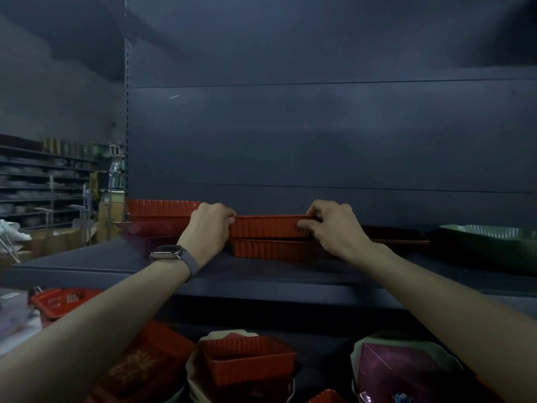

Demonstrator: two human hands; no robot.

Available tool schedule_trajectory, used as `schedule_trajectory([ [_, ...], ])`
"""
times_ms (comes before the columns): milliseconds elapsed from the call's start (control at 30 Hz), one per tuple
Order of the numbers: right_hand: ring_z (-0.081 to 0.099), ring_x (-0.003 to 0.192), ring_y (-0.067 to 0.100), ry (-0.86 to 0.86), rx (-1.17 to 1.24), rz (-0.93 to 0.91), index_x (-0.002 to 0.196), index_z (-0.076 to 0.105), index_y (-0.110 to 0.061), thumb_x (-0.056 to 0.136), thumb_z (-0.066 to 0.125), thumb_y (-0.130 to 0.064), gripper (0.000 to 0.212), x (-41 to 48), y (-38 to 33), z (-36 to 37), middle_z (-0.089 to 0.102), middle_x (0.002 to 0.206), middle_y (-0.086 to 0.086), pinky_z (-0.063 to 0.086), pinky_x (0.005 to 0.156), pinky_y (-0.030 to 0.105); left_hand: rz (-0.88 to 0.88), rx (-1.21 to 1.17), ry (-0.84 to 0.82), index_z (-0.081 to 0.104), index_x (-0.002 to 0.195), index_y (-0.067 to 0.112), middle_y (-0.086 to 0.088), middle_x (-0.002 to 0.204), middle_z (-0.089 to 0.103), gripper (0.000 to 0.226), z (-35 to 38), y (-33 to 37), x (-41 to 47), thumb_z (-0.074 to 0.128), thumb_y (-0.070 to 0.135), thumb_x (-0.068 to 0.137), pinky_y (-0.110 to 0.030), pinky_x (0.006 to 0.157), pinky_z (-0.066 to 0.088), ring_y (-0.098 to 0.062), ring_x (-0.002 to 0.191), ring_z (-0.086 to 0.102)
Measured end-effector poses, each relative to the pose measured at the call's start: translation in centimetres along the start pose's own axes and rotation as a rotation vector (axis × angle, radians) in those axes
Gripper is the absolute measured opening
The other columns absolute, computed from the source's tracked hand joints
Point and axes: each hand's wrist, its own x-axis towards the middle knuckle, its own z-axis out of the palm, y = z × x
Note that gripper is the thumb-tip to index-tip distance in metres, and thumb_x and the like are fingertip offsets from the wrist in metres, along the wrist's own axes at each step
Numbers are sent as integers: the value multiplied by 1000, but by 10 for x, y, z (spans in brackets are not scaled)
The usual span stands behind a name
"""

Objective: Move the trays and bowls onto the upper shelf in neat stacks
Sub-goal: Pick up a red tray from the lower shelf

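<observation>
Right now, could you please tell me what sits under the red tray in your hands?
A matching red tray on the shelf. The held tray covers its inside, so any contents are hidden.

stocked shelving far left | cardboard box | red basket lower left

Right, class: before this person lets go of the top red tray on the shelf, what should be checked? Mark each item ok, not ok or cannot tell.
1. Left hand and right hand each grip an end of the top tray: ok.
2. Its left end lines up with the lower tray: ok.
3. Right ends line up: hidden by the right hand, cannot tell.
4. Stack sits back from the shelf edge: ok.
5. Everything moved up: not ok, a small red tray is below.
</observation>
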Motion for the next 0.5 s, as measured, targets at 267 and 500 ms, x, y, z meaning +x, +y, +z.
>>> schedule_trajectory([
  [267, 62, 93, 28, -12, -179, -8, 90, 72, -16, 92, 76, -45, 29, 0, 1, 0, 62, 98, 3, 55, 84, 42, 1, 159, -76, 65, 85, 11, 3, 70, 60, 18, 7, 5, 8, 57, 6, 100, -34, 65, 44, -31, 75, 63],
  [500, 61, 91, 26, -99, -361, -41, 82, 65, -13, 92, 80, -27, 23, 6, -14, -1, 63, 101, 5, 46, 74, 35, 8, 158, -171, 72, 89, 6, -11, 87, 64, 13, 6, 15, 9, 61, 6, 95, -47, 75, 60, -39, 83, 67],
])
